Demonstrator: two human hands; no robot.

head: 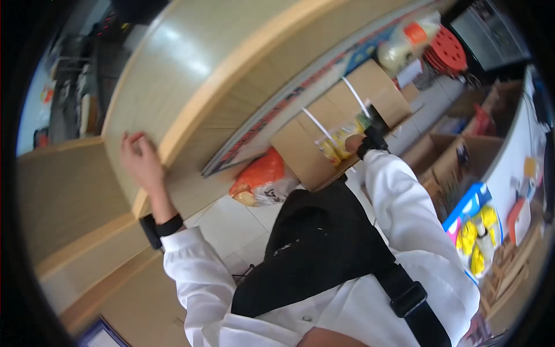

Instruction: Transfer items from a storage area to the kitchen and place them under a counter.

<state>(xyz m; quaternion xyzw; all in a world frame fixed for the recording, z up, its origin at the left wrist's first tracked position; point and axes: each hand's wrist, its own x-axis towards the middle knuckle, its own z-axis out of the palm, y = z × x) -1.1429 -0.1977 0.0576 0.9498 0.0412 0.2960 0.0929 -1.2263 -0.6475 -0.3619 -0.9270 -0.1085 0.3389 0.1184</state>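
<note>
My left hand (142, 160) is raised over the pale wooden shelf unit (217, 82), its fingers loosely curled and parted, with nothing in them. To the right, my right hand (354, 143) is at a strapped cardboard box (290, 147), beside yellow packets (331, 149) inside or on it. The fingers are partly hidden by the wrist and sleeve, so whether they grip a packet or the box does not show. White straps cross the box, and a dark item (377, 119) lies near its far end.
An orange and white bag (262, 180) stands on the tiled floor by the box. Red stools (446, 52) are stacked farther back. Open cartons (451, 162) stand on the right, near a blue-edged pack with yellow items (477, 234).
</note>
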